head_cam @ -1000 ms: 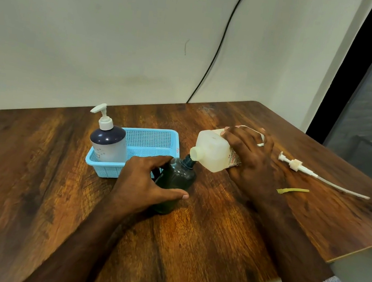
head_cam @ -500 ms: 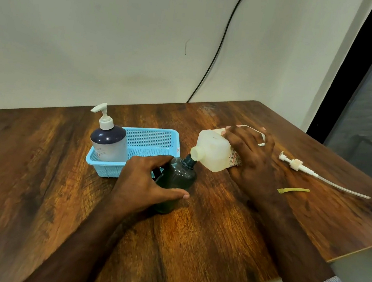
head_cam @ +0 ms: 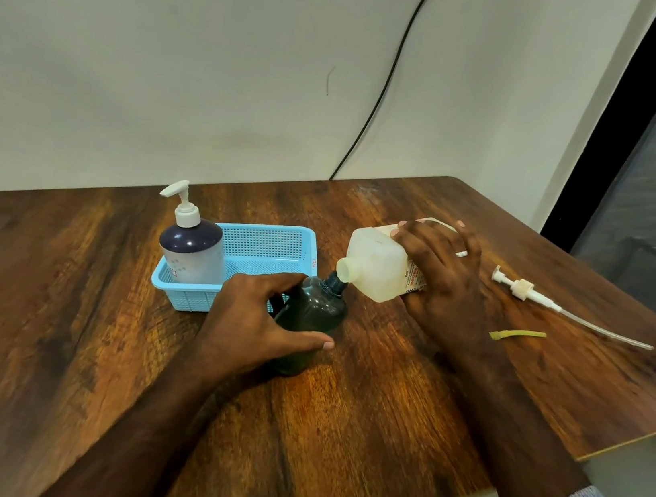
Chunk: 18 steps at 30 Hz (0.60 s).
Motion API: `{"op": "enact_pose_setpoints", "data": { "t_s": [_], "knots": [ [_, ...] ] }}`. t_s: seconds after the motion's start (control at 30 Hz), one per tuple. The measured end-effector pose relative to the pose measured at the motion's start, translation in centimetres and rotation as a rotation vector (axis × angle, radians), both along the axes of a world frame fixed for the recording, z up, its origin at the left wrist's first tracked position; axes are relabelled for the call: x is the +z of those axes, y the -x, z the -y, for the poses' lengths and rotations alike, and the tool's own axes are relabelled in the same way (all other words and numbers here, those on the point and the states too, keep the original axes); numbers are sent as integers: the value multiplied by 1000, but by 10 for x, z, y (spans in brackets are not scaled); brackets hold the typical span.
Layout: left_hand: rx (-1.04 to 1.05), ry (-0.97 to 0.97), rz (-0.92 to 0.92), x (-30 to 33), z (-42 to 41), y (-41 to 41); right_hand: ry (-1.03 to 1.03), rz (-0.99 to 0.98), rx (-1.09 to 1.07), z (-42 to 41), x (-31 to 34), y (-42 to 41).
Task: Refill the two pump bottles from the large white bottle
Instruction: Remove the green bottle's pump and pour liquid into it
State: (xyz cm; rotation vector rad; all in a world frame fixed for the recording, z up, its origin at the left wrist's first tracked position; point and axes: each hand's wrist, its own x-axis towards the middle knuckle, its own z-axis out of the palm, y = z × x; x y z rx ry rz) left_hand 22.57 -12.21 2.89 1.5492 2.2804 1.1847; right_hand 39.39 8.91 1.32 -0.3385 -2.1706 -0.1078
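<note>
Right hand (head_cam: 446, 281) keeps white bottle (head_cam: 378, 268) tipped (spout unmoved) over dark bottle (head_cam: 311, 313)

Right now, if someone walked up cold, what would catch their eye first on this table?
First the pour at the middle: the right hand tips the large white bottle so its mouth meets the neck of the dark pump bottle, which the left hand grips upright on the wooden table. Behind, to the left, a second pump bottle stands in a blue basket, and a removed pump head lies to the right.
</note>
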Motion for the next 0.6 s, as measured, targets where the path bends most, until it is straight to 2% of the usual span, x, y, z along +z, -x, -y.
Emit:
{"op": "enact_pose_setpoints", "data": {
  "t_s": [0.6],
  "knots": [
    [-5,-11,-17,-1,0,0,-10,0,2,0,-1,0]
  ]
}}
